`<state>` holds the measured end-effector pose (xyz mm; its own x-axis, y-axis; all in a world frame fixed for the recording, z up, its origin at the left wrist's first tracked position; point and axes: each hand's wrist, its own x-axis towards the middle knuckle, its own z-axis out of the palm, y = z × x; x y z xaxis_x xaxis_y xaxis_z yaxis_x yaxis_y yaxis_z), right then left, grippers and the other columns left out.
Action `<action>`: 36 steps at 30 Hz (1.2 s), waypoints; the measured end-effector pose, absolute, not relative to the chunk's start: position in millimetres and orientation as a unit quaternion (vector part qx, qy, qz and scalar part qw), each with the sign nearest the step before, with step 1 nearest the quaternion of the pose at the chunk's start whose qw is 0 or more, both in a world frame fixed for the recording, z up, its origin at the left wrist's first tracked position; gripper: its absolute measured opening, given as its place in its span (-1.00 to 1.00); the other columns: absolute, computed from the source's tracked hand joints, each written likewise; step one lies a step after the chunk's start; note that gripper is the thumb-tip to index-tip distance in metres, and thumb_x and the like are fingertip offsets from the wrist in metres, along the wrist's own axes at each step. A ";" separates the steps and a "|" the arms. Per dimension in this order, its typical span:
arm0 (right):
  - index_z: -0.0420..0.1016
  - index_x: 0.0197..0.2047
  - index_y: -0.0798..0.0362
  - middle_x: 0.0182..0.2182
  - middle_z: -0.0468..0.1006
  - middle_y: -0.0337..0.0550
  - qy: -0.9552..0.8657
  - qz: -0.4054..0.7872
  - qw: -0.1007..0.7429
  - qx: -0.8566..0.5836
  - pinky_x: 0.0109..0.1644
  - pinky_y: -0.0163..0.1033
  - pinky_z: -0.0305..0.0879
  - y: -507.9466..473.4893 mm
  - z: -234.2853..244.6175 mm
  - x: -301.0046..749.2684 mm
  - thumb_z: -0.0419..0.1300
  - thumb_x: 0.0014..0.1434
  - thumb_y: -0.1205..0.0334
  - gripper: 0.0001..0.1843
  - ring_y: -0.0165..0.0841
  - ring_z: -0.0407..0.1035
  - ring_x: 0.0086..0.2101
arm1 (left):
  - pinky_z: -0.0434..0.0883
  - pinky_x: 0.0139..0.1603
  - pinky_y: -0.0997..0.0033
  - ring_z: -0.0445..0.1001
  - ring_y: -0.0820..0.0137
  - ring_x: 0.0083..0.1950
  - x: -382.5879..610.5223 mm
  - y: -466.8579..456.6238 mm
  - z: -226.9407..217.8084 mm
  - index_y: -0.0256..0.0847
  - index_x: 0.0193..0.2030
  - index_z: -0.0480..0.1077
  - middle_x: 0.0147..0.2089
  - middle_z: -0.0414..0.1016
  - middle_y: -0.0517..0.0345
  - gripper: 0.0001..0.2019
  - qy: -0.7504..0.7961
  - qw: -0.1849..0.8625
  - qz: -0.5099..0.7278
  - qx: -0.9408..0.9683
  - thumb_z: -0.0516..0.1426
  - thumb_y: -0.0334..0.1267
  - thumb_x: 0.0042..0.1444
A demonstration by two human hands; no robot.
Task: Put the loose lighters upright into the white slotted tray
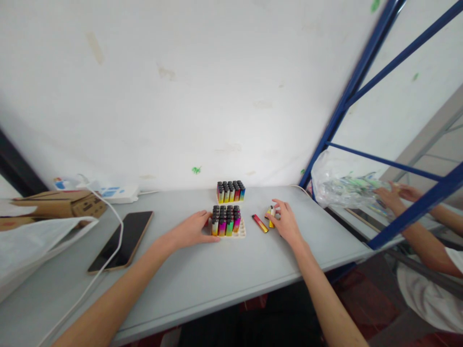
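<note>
A white tray (241, 232) with round holes stands on the grey desk, filled with upright lighters (226, 222) in several colours; the holes along its right side hold none. My left hand (197, 227) grips the tray's left side, thumb at the front corner and fingers behind. Right of the tray, my right hand (285, 222) has its thumb and fingers closed round a yellow lighter (271, 216). A red-and-yellow lighter (260, 223) lies flat between that hand and the tray. Further back, near the wall, stands a second group of upright lighters (230, 192).
A phone (125, 241) with a white cable across it lies at left, near a cardboard box (85, 203), a plastic bag (32, 246) and a power strip (119, 193). At right, a blue metal frame (340, 108) stands beside the desk; another person's hands (392, 195) handle a clear bag (336, 180) beyond it.
</note>
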<state>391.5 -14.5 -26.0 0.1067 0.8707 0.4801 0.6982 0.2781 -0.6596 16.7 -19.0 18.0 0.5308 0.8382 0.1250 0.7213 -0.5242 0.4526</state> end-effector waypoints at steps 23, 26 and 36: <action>0.32 -0.25 -0.07 -0.57 0.07 -0.47 -0.595 0.417 0.537 -0.428 -0.54 -0.34 -0.04 -13.1 23.2 302.7 0.23 0.21 -0.48 -0.39 -0.45 -0.05 -0.57 | 0.52 0.03 0.11 0.56 0.02 -0.04 16.7 -21.0 20.4 -0.17 -0.09 0.47 -0.05 0.58 -0.06 -0.43 0.467 0.187 0.154 0.850 0.34 0.27 -0.01; 0.15 -0.47 -0.06 -0.58 0.15 -0.37 -0.637 0.265 0.529 -0.494 -0.43 -0.29 0.07 -15.5 8.7 300.7 0.12 0.27 -0.50 -0.32 -0.41 0.07 -0.50 | 0.51 0.04 0.09 0.55 0.03 -0.04 16.5 -20.2 19.3 -0.18 -0.07 0.48 -0.06 0.57 -0.07 -0.42 0.463 0.187 0.157 0.852 0.35 0.26 0.00; 0.09 -0.59 -0.08 -0.63 0.16 -0.31 -0.636 0.194 0.487 -0.566 -0.39 -0.24 -0.01 -13.6 -4.0 304.7 -0.01 0.29 -0.36 -0.37 -0.37 0.10 -0.52 | 0.48 0.07 0.10 0.54 0.05 -0.03 17.3 -21.4 22.2 -0.19 -0.06 0.49 -0.04 0.56 -0.06 -0.45 0.457 0.194 0.157 0.854 0.35 0.23 0.02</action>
<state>304.7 -13.6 -4.0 0.1152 0.9095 0.3994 0.5309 0.2835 -0.7986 17.3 -21.4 22.2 0.5328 0.8414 0.0905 0.7192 -0.5066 0.4755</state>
